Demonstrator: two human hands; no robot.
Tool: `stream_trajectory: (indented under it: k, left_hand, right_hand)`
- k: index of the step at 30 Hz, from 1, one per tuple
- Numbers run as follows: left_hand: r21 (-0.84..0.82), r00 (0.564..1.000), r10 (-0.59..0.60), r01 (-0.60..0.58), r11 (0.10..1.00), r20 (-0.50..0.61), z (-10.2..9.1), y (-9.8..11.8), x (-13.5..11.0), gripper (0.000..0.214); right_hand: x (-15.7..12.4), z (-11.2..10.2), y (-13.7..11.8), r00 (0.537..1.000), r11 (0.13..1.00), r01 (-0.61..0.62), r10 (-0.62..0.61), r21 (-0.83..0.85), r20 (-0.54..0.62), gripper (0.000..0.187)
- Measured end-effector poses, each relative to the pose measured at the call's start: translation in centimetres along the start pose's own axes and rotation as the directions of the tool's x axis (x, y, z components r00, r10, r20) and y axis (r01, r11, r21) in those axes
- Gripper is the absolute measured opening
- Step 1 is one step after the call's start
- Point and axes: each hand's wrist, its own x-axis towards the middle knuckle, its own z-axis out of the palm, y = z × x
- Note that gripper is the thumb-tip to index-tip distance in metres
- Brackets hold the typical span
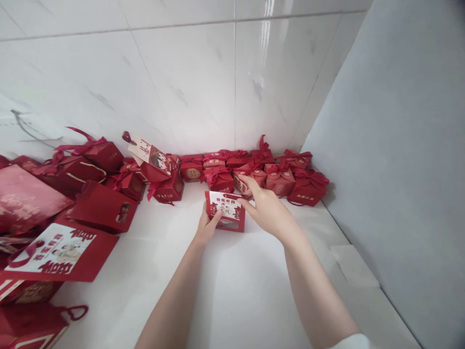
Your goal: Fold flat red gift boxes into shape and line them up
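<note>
Far out to the left of the fingers, a flat red gift bag (60, 254) with a white picture panel is lying face up among other red bags. Beyond it, a red window box (103, 207) is leaning on the heap. Nearer the fingers, but still left of them, a tilted box (150, 155) is showing its printed label.

The left hand (206, 229) is gripping the lower left corner of a small red box (225, 212). Its thumb is pressing on the front face and its other fingers are hiding behind the box. That box, carrying a white label with red characters, is standing upright on the white surface (236, 291) between the two hands.

The right hand (268, 209) is meeting the box's upper right edge with its thumb. Its fingers are stretching loosely past the top, the index tip touching a ribbon-tied box (254, 175) just behind. Whether those fingers are clamping the small box cannot be told.

Behind and to the right of the fingertips, a row of ribbon-tied boxes (307, 186) is sitting against the tiled wall (181, 87), ending near the grey panel (399, 169).
</note>
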Motion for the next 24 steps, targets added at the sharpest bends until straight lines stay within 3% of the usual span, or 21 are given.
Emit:
stream_trajectory:
  k: [5,9,13,16,20,24]
  left_hand:
    - [-0.048,0.999,-0.048,0.048,0.998,-0.010,0.3,-0.1,-0.1,0.058]
    - [-0.121,0.999,-0.036,0.035,0.992,-0.011,0.5,-0.5,0.0,0.062]
    - [-0.015,0.999,0.051,-0.050,0.999,0.015,0.2,-0.6,0.2,0.050]
    - [0.009,0.988,0.077,-0.079,0.997,0.136,-0.3,-0.5,0.1,0.046]
    - [0.006,0.966,0.076,-0.080,0.997,0.247,-0.7,-0.4,-0.1,0.050]
    - [-0.044,0.966,0.071,-0.062,0.997,0.250,-0.8,-0.9,-0.1,0.051]
  right_hand:
    - [0.5,-0.3,1.3,1.000,0.978,0.015,-0.013,0.208,-0.012,0.051]
    - [2.0,2.2,3.2,0.995,0.939,-0.052,0.079,0.341,-0.068,0.041]
    - [2.7,5.7,5.1,0.980,0.785,-0.047,0.156,0.618,-0.123,0.039]
    - [2.1,7.2,6.1,0.975,0.645,-0.001,0.170,0.764,-0.142,0.038]
    - [0.8,8.7,7.4,0.981,0.531,0.033,0.144,0.847,-0.129,0.036]
    - [0.0,10.6,8.9,0.983,0.480,0.014,0.153,0.877,-0.100,0.046]
